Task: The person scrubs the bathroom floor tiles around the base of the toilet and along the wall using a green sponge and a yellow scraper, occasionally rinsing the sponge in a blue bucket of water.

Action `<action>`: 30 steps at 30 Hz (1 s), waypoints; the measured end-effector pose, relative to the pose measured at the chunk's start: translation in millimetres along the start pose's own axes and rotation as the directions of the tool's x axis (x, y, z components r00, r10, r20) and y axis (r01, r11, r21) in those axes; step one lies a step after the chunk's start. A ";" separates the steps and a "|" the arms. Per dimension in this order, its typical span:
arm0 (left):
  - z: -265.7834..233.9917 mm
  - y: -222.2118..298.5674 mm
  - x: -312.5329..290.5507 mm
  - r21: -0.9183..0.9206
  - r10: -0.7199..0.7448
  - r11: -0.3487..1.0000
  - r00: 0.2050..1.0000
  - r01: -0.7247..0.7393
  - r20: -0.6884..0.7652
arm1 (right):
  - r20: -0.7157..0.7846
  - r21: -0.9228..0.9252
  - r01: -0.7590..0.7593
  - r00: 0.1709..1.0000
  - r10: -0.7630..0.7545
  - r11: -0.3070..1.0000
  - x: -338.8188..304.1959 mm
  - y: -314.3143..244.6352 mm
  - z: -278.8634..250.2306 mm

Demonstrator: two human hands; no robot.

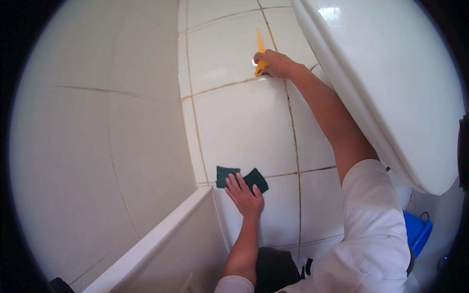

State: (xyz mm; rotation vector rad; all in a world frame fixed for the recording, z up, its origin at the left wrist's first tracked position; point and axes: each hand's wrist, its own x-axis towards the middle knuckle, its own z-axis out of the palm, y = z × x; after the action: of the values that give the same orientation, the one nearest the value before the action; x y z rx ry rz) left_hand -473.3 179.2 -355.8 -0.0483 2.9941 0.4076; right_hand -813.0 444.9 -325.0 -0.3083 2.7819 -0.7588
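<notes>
Stretched far forward, my right hand (278,63) is wrapped round a yellow brush (262,62) near its wide end. Its narrow handle points away from me, and its dark lower edge rests at a grout line of the white tiles. Whether that edge is bristles is too small to tell. Closer to me, my left hand (245,198) lies flat on the tiles, fingers spread. Two dark green scouring pads are under and beside its fingers: the left scouring pad (223,175) beneath the fingertips, and the right scouring pad (257,180) between forefinger and thumb.
Brownish grout lines run between the white floor tiles (242,127). A large white smooth-edged fixture (391,88) hangs close along my right arm. Left are a tiled wall (141,122) and a low white ledge (161,229). A blue container (416,228) stands at lower right.
</notes>
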 end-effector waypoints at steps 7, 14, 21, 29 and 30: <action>-1.0 -3.7 -7.5 0.015 -0.025 1.000 1.000 0.025 0.005 | 0.079 -0.011 -0.022 0.997 0.023 1.000 2.2 -7.3 5.4; -0.3 -4.3 -1.6 0.016 -0.004 1.000 1.000 0.004 -0.031 | 0.022 0.004 0.018 1.000 -0.018 1.000 10.1 -17.2 9.3; -0.4 -5.2 0.0 0.013 -0.010 1.000 1.000 0.011 -0.023 | -0.056 0.025 0.019 0.998 -0.017 1.000 21.1 -31.7 14.3; 2.6 -0.3 3.5 -0.006 0.004 1.000 0.999 -0.004 -0.035 | -0.008 0.031 0.116 0.993 -0.115 0.993 27.7 -20.0 27.7; 3.5 -0.2 3.2 -0.006 0.008 1.000 0.999 -0.008 -0.039 | -0.037 0.005 0.082 0.996 -0.081 0.997 29.8 -24.4 27.3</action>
State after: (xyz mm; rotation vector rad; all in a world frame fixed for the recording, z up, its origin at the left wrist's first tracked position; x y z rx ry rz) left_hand -476.1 179.9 -359.6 -0.0448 3.0322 0.4216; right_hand -830.1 403.6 -340.3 -0.4131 2.8158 -0.7995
